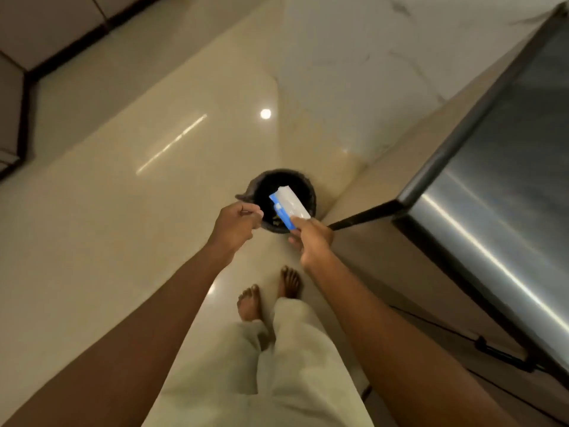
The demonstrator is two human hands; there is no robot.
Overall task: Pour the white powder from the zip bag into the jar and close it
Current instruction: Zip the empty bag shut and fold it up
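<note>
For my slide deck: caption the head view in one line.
Right hand holds the bag over a dark bin on the floor; left hand is closed beside it.

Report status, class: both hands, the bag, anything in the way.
Right hand fingers pinch the zip bag above the open dark bin. Left hand closed at the bin's rim, contents unclear. No jar in view. Path clear.

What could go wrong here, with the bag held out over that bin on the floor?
1. The right hand pinches only the near end of the flat blue-and-white zip bag, held above the round black waste bin; let go off-centre, it could land on the glossy cream tiled floor.
2. Leftover powder may shake out near the bare feet.
3. The left hand is closed at the bin's rim and could nudge it.
</note>
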